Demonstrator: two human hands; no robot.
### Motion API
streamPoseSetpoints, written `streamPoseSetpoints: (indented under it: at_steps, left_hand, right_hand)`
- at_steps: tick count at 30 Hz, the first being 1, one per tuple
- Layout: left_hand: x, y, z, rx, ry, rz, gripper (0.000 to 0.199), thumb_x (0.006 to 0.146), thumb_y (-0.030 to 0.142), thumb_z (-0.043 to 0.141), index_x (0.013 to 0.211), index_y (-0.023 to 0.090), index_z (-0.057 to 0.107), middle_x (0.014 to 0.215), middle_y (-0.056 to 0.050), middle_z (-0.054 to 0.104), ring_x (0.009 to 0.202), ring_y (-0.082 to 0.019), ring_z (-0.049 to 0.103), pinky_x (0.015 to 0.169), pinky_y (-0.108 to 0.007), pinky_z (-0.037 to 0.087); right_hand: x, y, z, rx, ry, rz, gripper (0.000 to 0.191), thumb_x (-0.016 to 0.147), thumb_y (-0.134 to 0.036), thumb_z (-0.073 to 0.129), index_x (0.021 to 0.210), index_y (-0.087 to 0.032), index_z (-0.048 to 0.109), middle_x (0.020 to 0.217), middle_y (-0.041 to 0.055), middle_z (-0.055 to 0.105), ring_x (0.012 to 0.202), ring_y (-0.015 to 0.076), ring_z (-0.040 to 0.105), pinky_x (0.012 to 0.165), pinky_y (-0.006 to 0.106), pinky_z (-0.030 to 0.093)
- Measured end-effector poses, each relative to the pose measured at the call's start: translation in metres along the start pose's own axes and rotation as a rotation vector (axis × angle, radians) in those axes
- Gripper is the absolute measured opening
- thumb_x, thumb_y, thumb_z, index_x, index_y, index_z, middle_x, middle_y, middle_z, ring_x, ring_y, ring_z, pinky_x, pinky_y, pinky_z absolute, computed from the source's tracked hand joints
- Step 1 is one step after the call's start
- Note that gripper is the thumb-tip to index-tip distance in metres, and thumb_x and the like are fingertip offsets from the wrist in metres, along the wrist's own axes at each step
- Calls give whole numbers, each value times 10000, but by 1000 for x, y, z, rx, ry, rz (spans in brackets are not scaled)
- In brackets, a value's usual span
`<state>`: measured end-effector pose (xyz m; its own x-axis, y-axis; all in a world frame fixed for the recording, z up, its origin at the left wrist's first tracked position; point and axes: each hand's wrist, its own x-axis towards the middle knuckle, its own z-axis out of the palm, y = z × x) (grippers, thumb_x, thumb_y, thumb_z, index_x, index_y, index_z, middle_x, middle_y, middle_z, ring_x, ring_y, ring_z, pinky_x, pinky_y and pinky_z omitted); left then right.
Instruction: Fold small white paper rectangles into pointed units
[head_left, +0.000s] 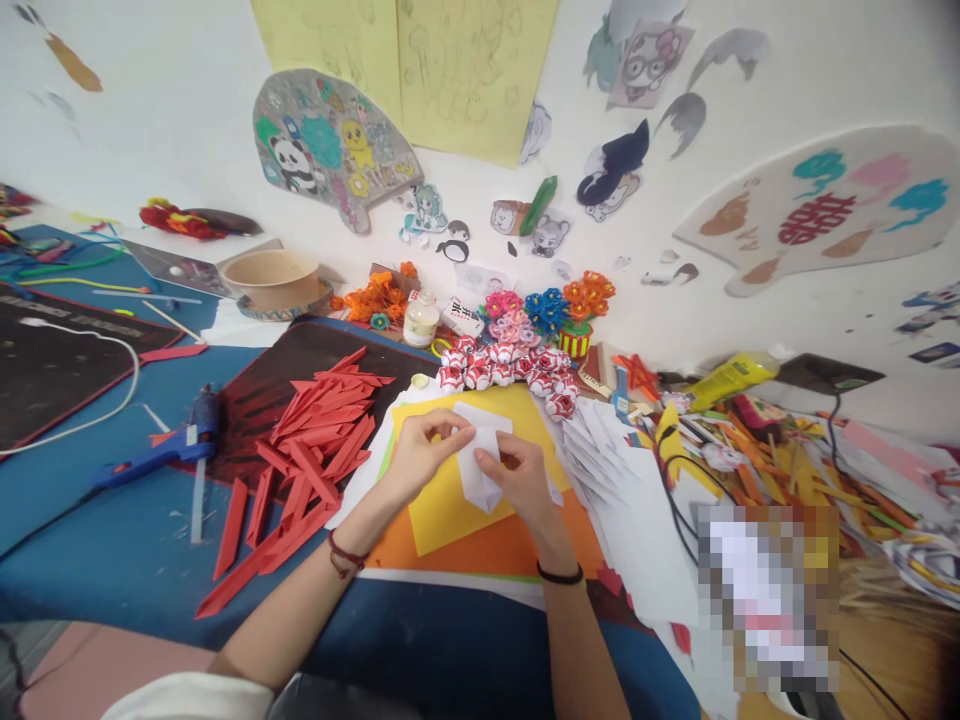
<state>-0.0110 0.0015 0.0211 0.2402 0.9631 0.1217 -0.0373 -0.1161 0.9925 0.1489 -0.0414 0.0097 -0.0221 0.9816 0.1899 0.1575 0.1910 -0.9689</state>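
Observation:
A folded piece of white paper [478, 478] is held up between both hands, over a stack of coloured sheets. My left hand [427, 448] pinches its upper left edge between thumb and fingers. On the other side, my right hand [519, 472] grips the right part, thumb in front and fingers partly hidden behind the paper. Beneath lies a yellow sheet [431, 520] on top of an orange sheet [390, 545]. Red folded paper strips [315, 450] are heaped to the left of my left hand. Folded white pieces [592, 455] fan out to the right of my right hand.
A blue glue gun [161, 455] with its cord lies at the left. Red-and-white paper balls [502, 368] and beaded flowers [547, 315] line the wall behind the sheets. A round tan bowl [270, 280] stands at the back left. Mixed paper strips [795, 470] pile up at the right.

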Motion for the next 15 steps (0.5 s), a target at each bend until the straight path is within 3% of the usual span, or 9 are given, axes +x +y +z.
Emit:
streamPoseSetpoints:
  at_steps: [5, 10, 15]
  left_hand:
    - [1, 1, -1, 97, -65, 38, 246, 844, 380, 647, 781, 151, 708, 819, -64, 683, 775, -182, 578, 724, -283, 427]
    - [3, -2, -6, 171, -93, 86, 207, 815, 369, 687, 804, 167, 732, 811, -60, 692, 756, -179, 571, 724, -287, 415]
    - [1, 5, -4, 120, -60, 22, 199, 762, 358, 731, 713, 165, 729, 733, -41, 679, 668, -151, 515, 634, -270, 365]
  right_hand:
    - [1, 5, -2, 22, 65, 18, 293, 811, -396, 659, 643, -155, 661, 670, 9, 542, 627, 142, 466, 567, 255, 381]
    - [1, 6, -3, -23, 87, 58, 346, 791, -466, 666, 638, -156, 652, 620, 3, 506, 601, 139, 445, 525, 246, 369]
    - [0, 4, -4, -34, 48, 99, 391, 784, -519, 655, 646, -154, 650, 572, -12, 478, 566, 132, 432, 488, 237, 352]
